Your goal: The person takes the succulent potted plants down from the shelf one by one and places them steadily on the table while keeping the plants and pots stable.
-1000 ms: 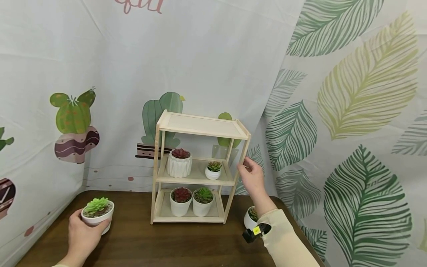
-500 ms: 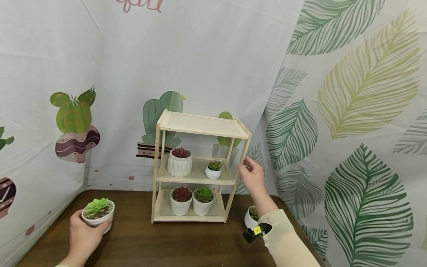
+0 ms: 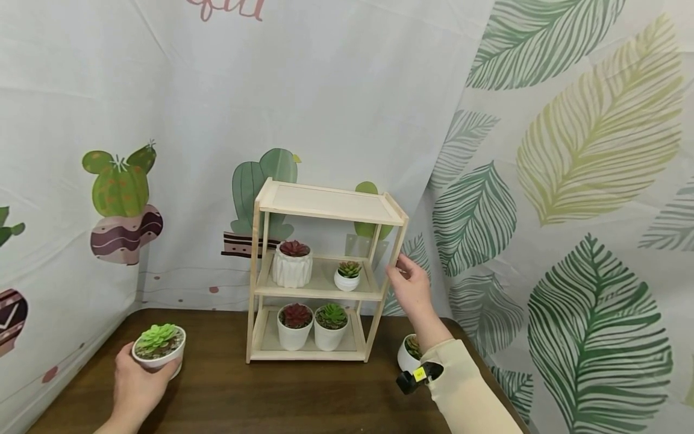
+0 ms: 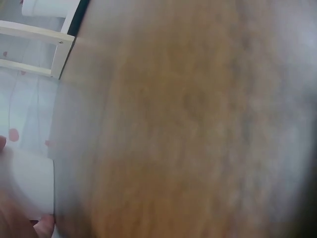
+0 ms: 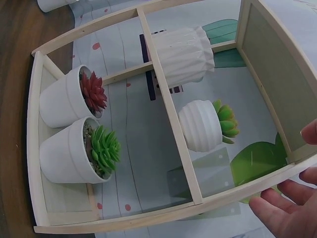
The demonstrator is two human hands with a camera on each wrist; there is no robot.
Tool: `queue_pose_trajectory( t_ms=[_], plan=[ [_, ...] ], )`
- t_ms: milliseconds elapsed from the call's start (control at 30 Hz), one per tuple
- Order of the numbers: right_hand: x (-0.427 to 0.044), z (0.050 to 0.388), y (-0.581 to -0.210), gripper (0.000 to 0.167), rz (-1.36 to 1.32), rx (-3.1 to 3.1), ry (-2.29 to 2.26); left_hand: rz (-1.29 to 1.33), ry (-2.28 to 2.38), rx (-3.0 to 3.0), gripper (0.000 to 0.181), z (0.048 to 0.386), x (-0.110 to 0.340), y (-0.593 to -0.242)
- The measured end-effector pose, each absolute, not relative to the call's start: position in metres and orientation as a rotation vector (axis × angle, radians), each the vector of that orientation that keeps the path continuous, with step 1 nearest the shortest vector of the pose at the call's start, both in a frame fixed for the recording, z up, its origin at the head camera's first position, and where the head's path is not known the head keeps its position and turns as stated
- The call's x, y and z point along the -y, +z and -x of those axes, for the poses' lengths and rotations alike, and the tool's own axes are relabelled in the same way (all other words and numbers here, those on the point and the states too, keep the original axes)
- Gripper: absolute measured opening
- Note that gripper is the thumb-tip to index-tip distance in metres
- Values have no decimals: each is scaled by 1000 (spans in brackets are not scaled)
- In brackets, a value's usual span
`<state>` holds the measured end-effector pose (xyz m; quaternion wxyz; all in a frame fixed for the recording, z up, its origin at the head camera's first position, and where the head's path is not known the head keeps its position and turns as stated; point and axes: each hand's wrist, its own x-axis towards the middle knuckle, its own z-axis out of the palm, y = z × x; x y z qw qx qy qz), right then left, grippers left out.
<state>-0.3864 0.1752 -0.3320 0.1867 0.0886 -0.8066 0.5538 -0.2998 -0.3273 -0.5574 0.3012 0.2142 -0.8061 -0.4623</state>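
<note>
At the left of the head view, my left hand (image 3: 138, 383) grips a light-green potted succulent (image 3: 158, 340), fingers and thumb around its white pot. In the left wrist view that white pot (image 4: 34, 183) sits low on the left edge. My right hand (image 3: 410, 286) holds the right front post of a wooden shelf rack (image 3: 325, 295); in the right wrist view, the thumb (image 5: 310, 133) and fingers (image 5: 277, 203) lie on opposite sides of the post. On the middle tier stand a red succulent in a ribbed pot (image 3: 293, 271) and a small green succulent (image 3: 347, 277).
The bottom tier bears a dark-red succulent (image 3: 295, 325) and a green succulent (image 3: 331, 325) side by side. Another white-potted succulent (image 3: 409, 354) stands right of the rack, partly behind my right forearm. A printed cloth (image 3: 347, 90) hangs behind the brown table (image 3: 260, 398).
Almost nothing differs. My left hand and its succulent have shifted very slightly; the right hand keeps its place on the rack's post.
</note>
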Motion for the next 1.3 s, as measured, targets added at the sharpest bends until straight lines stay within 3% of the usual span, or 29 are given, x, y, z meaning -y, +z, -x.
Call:
queue_pose_trajectory(
  t_ms=[233, 400, 567, 833, 1300],
  plan=[
    [-177, 386, -332, 55, -267, 2319, 1538, -575, -1331, 2295, 129, 295, 334, -549],
    [-180, 384, -330, 57, -293, 2346, 1528, -592, -1330, 2391, 130, 289, 336, -532],
    [-184, 380, -328, 57, -300, 2368, 1528, -537, -1224, 2412, 118, 284, 335, -508],
    [-191, 370, -319, 57, -311, 2396, 1450, -217, -1175, 2379, 87, 285, 312, -449],
    [-180, 348, -314, 54, -459, 2386, 1317, 123, -1166, 2342, 57, 296, 255, -359]
  ],
)
